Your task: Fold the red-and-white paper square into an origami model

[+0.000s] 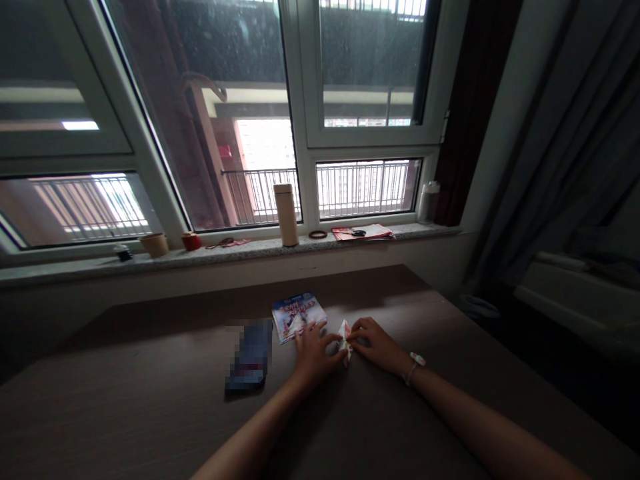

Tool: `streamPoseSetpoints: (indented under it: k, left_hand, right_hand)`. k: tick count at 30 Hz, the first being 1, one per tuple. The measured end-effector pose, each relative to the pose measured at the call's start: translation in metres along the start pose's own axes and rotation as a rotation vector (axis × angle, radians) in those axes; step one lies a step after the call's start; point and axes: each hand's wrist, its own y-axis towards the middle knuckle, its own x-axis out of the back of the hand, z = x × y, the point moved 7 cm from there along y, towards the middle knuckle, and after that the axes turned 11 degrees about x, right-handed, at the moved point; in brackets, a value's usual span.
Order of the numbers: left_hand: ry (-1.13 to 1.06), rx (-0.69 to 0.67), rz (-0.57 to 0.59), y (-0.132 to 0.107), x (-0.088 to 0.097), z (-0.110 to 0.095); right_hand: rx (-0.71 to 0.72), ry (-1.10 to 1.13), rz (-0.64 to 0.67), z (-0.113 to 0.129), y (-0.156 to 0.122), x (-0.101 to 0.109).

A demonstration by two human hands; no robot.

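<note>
Both my hands meet over a small folded piece of patterned paper (345,335) on the dark wooden table (150,400). My left hand (313,353) pinches the paper's lower left side with thumb and fingers curled. From the right, my right hand (376,343) pinches the same paper; a bracelet circles that wrist. A blue printed paper packet (296,315) lies flat just beyond my left hand. To the left of my left hand lies a dark blurred-out flat object (250,357).
On the stone window sill (75,267) at the back stand a tall beige flask (286,215), a brown cup (155,245), a small red pot (191,241), a ring (317,234) and red papers with scissors (363,233). Dark curtains (565,133) hang at right.
</note>
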Motion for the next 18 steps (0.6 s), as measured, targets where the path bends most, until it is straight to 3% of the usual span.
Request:
streamPoseSetpoints:
  k: [18]
  left_hand:
    - [-0.009, -0.005, -0.013, 0.0, 0.001, 0.001]
  right_hand:
    - [0.138, -0.123, 0.025, 0.019, -0.001, 0.005]
